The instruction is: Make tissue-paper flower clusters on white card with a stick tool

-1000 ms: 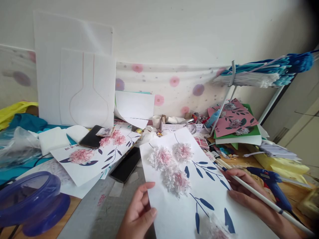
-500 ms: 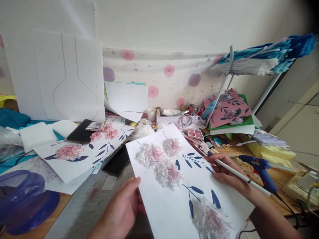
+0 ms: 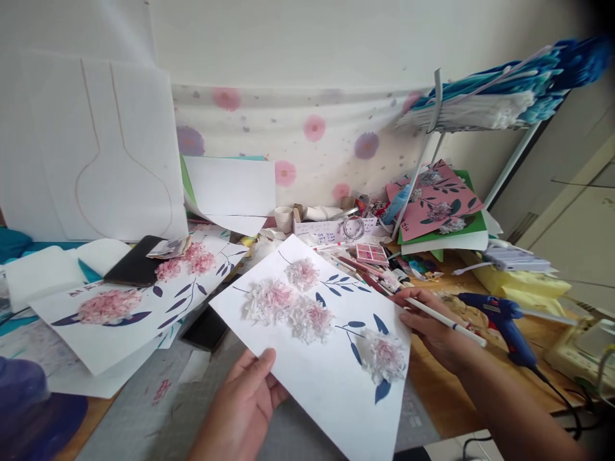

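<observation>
A white sheet with raised pink-and-white paper flowers and dark blue leaves, a flower picture (image 3: 307, 371), is held tilted in front of me. My left hand (image 3: 247, 400) grips its lower left edge, thumb on top. At the right edge, my right hand (image 3: 427, 326) pinches the same sheet. A slim white stick with a blue band (image 3: 449, 322), like a brush handle, lies across the right hand's fingers; its far tip is not clear. Left of the sheet rests another flower picture (image 3: 144, 326), with a black phone-like object (image 3: 132, 262) on its upper edge.
A grey cutting mat (image 3: 168, 410) lies beneath. To the right are a blue glue gun (image 3: 504, 323) with its cord and a pink palette (image 3: 371, 254) among brushes. Behind stand a paper cup (image 3: 283, 219) and a pink flower picture (image 3: 439, 198). A purple object (image 3: 29, 403) sits front left.
The flower picture has turned and tilted in my hands, so its lower right flower shows whole. Both hands keep their hold. The view has shifted slightly to the right.
</observation>
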Demonstrator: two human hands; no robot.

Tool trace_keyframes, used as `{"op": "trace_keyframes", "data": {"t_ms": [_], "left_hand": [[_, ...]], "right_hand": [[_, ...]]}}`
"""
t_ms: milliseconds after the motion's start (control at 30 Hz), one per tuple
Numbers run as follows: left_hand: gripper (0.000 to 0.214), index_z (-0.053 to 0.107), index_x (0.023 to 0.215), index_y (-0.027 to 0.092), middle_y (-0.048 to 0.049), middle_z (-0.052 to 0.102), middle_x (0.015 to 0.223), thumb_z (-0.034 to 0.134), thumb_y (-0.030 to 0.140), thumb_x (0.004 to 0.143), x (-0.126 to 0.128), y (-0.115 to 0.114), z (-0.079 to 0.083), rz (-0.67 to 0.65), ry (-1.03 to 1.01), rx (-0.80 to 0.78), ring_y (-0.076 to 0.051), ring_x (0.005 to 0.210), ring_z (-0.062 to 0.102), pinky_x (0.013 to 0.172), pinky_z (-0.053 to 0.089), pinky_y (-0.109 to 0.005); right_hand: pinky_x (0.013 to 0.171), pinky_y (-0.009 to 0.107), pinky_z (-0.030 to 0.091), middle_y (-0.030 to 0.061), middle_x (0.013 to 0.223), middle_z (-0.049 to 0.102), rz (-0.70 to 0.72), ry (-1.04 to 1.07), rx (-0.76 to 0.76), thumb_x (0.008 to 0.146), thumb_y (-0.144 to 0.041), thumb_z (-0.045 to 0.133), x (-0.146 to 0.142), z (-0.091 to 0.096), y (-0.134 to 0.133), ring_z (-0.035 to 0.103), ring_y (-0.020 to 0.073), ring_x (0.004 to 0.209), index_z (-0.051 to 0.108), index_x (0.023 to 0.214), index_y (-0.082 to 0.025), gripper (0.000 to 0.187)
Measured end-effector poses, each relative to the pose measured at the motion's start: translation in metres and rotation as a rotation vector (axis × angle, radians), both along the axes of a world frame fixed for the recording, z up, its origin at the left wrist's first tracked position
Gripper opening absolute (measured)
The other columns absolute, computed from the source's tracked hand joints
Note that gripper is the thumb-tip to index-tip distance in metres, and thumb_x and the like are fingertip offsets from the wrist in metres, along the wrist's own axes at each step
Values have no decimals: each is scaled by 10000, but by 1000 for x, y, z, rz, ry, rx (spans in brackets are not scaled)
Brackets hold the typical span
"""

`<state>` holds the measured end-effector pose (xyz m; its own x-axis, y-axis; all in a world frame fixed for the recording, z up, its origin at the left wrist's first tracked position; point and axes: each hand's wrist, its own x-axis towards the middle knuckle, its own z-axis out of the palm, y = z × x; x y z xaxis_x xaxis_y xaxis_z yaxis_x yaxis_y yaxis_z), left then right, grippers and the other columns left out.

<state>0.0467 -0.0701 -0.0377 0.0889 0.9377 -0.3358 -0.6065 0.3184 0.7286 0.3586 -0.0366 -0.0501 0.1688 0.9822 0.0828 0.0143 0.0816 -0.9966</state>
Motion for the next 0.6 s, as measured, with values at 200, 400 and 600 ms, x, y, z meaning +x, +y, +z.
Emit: {"op": "trace_keyframes", "data": {"t_ms": [200,400,600], "left_hand": [[598,529,1301,232,-79,682,1151,686,83,743,-16,13,5,173,60,-9,-267,1062,640,870,560,-373],[635,544,1285,261,-48,685,1159,738,87,706,-31,34,9,119,127,17,-251,1067,640,865,566,-333],[642,577,1252,250,-45,701,1129,768,118,654,-34,41,-2,86,208,61,-278,1093,624,890,550,-351]], "right_hand": [[553,258,430,25,835,650,66,-332,69,654,-179,537,9,-2,34,576,163,660,546,896,-214,245],[641,304,430,13,790,664,63,-542,101,614,-189,629,5,3,50,581,206,701,648,858,-220,246],[703,356,463,70,873,683,-143,-498,115,760,-417,625,0,6,36,605,236,760,677,983,-223,300]]}}
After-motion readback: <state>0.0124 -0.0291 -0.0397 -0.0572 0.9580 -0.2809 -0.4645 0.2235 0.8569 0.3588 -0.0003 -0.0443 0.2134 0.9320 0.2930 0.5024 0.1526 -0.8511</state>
